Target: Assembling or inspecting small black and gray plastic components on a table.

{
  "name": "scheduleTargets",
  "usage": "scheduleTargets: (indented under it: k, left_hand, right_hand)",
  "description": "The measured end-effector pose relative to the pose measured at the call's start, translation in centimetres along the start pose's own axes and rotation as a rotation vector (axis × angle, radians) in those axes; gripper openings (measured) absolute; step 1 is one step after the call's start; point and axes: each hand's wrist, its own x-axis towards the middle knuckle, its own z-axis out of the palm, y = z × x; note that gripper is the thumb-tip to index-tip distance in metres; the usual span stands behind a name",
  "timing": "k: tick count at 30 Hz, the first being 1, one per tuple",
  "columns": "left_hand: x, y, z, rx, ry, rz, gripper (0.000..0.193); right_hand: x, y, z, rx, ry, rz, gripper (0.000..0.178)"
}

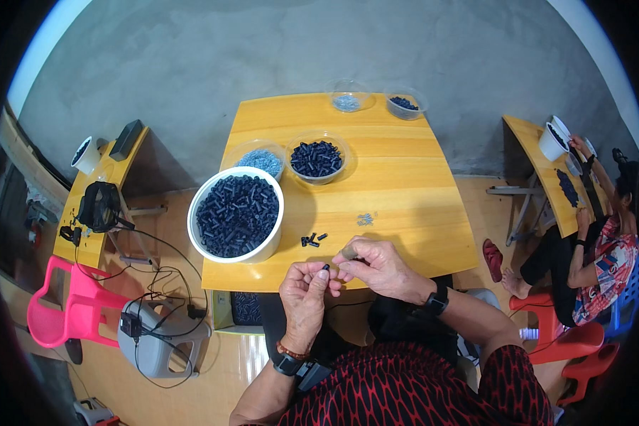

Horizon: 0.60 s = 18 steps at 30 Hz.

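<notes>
My left hand is closed in a pinch at the table's near edge, with a small black tube between thumb and fingertips. Close beside it, my right hand is also pinched; whatever its fingers hold is too small to make out. One right fingertip has a dull grey-olive covering. Just beyond my hands lie several loose black tubes and a small pile of silvery metal pins. To the left stands a white bucket heaped with black tubes.
Behind the bucket are clear bowls of black tubes and silvery pins. Two more clear bowls stand at the far edge. Left: a pink chair, a grey stool and tangled cables. Right: a person works at another table.
</notes>
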Motion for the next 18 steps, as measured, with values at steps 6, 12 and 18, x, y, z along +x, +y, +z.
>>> scheduleTargets:
  k: [6, 12, 18]
  left_hand:
    - [0.1, 0.5, -0.1, -0.039, -0.012, -0.044, 0.011]
    - [0.1, 0.4, 0.0, -0.007, 0.001, -0.076, 0.012]
    - [-0.4, 0.6, -0.1, 0.026, 0.011, -0.091, 0.013]
  right_hand:
    - [0.4, -0.6, 0.9, 0.000, 0.037, -0.015, 0.012]
    - [0.7, -0.8, 1.0, -0.099, 0.053, -0.024, 0.013]
    - [0.9, -1.3, 0.5, -0.379, -0.006, -0.255, 0.009]
